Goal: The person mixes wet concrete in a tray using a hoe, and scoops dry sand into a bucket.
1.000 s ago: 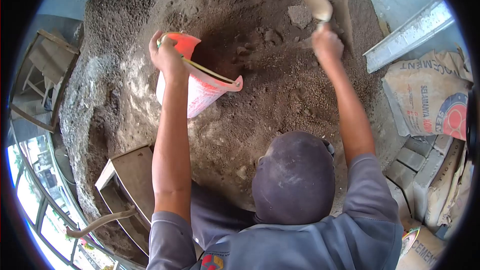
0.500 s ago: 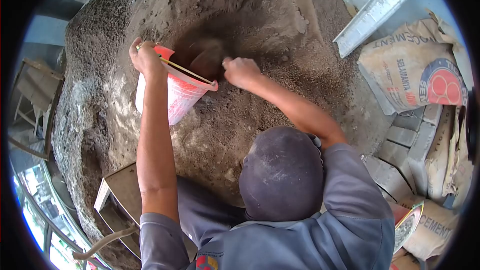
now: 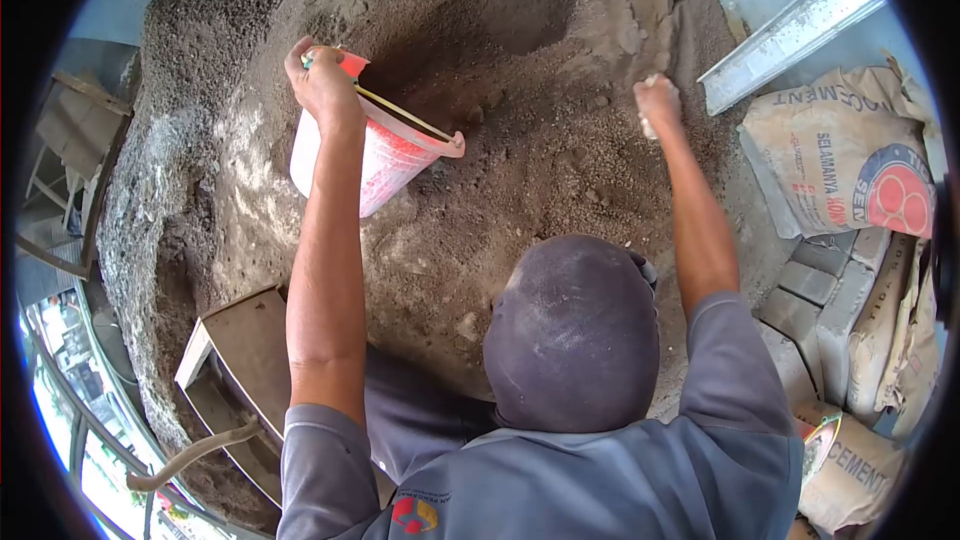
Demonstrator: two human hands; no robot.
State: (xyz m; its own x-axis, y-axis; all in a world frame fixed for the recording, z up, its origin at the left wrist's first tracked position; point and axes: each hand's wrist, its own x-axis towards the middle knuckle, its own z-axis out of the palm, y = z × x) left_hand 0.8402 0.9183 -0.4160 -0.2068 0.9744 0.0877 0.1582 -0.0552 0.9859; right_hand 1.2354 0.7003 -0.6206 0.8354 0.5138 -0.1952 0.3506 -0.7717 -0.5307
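My left hand (image 3: 328, 88) is closed on the upper rim of a red and white bucket (image 3: 375, 165), which leans with its mouth toward the hollow in a heap of brown sand (image 3: 520, 175). A thin yellow handle (image 3: 405, 113) runs along the mouth. Dark material shows near the opening, but the inside is mostly hidden. Out to the right, apart from the bucket, my right hand (image 3: 657, 105) is closed above the sand. A small pale part shows at its fingers; what it grips is too blurred to name.
A capped head (image 3: 572, 335) covers the lower middle. Cement bags (image 3: 835, 150) and grey blocks (image 3: 808, 282) are at the right, below a whitish metal channel (image 3: 790, 35). At lower left are a wooden box (image 3: 250, 350) and a curved stick (image 3: 190, 460).
My right hand has moved from beside the bucket's mouth out to the right, its arm straighter. The blurred blade near the bucket no longer shows. My left hand still holds the bucket.
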